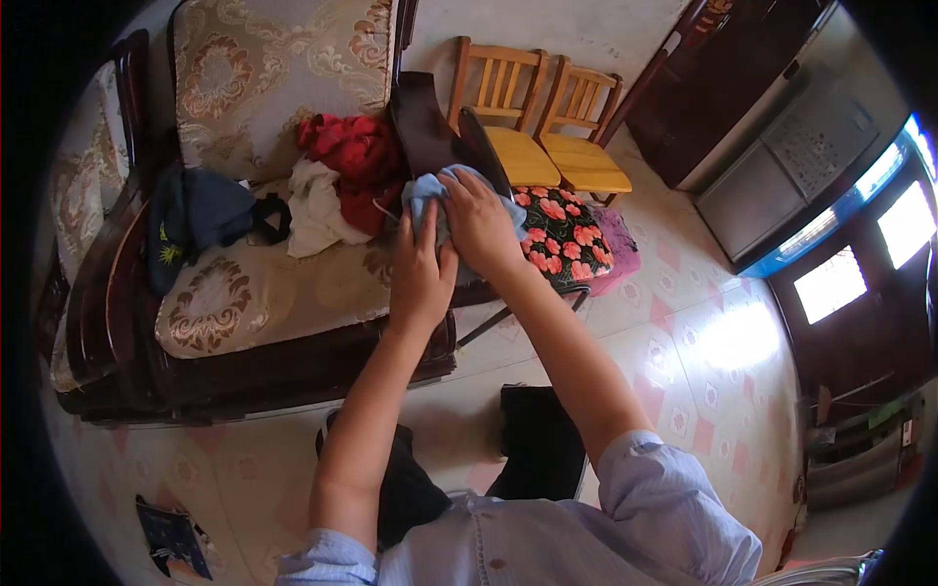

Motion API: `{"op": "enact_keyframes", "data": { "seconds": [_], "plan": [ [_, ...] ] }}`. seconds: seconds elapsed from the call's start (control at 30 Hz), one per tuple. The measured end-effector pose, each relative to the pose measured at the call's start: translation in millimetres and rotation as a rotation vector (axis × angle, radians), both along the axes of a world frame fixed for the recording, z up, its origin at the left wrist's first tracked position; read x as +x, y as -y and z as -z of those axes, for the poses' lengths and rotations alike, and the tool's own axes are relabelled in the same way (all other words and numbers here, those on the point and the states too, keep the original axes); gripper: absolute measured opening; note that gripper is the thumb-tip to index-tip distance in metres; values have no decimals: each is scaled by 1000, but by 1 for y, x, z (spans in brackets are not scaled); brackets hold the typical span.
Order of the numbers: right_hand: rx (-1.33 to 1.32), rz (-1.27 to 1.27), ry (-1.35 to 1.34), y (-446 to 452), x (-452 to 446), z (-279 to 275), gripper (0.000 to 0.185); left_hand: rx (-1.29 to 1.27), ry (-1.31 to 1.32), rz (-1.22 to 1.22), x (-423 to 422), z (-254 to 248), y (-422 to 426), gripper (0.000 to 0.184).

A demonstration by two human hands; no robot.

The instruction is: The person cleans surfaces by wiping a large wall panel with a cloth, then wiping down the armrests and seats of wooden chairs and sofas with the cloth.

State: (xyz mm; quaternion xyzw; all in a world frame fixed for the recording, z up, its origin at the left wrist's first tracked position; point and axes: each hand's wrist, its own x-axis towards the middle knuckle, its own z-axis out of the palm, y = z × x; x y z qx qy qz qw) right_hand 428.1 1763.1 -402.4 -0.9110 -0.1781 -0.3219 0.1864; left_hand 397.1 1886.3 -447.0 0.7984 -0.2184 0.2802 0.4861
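Note:
A light blue cloth point(422, 195) is bunched under both hands at the dark wooden armrest point(430, 112) of the sofa. My left hand point(424, 266) grips its near left side, fingers pointing away from me. On the right, my right hand point(479, 220) lies over the cloth, its fingers bent onto it. The cloth's right edge sticks out beside that wrist. Just left of the hands, a red garment point(352, 151) and a white garment point(318, 210) lie heaped on the patterned seat cushion point(264, 293). What the cloth covers is hidden.
A stool with a black-and-red floral cover point(567, 234) stands right of the armrest. Two small wooden chairs point(581, 161) are behind it. Dark blue clothing point(200, 215) lies at the sofa's left. A fridge point(796, 166) stands at right, and a dark booklet point(174, 537) is on the tiled floor.

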Motion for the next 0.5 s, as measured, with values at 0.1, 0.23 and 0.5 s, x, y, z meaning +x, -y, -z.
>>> {"op": "enact_keyframes", "data": {
  "seconds": [0.1, 0.23, 0.5],
  "plan": [
    [23, -25, -17, 2, 45, 1, 37, 29, -18, -5, 49, -8, 4, 52],
    [-87, 13, -133, 4, 110, 4, 32, 41, -202, 92, 111, -7, -4, 49],
    [-465, -26, -241, 17, 222, 22, 26, 123, -279, 123, 213, 0, -8, 51]
  ]
}}
